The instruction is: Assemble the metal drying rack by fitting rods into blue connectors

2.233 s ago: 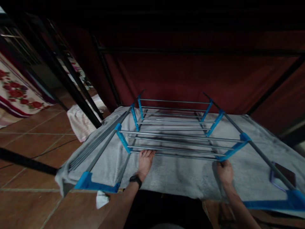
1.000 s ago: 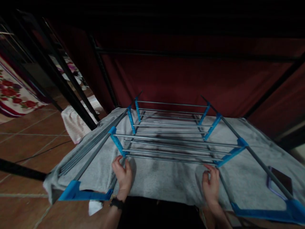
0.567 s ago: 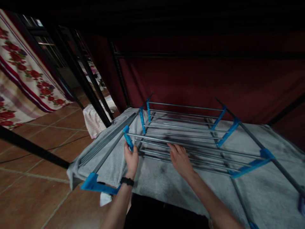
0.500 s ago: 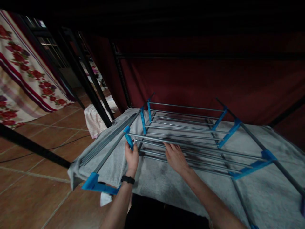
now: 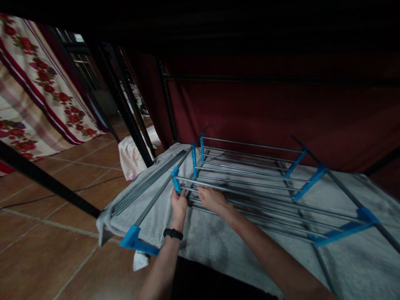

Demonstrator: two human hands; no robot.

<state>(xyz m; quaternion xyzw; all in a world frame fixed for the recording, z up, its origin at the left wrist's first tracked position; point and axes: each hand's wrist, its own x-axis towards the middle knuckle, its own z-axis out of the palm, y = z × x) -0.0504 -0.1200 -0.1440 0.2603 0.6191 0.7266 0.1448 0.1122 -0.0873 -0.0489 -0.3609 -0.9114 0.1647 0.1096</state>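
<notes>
On top of a gray towel (image 5: 225, 246) sits a metal drying rack (image 5: 250, 175) with gray bars and blue plastic joints. It fills the middle of the view and runs off to the right. Both arms reach out from the near edge toward the left part of the rack.

The left hand (image 5: 179, 207) is at the near left corner of the raised middle section. Its fingers are curled around the bar right under a blue joint (image 5: 176, 186), and the thumb side points up. A black watch (image 5: 173, 233) is on that wrist. The arm goes almost straight up the view.

The right arm crosses in from the lower right, long and slanted. The right hand (image 5: 211, 198) lies just beside the left one, palm down. Its fingers are curled over a gray bar (image 5: 250, 195) of the rack.

Far behind is a dark red cloth (image 5: 265, 108). A flowered cloth (image 5: 40, 104) hangs at the far left, over a brown tile floor (image 5: 46, 246).
</notes>
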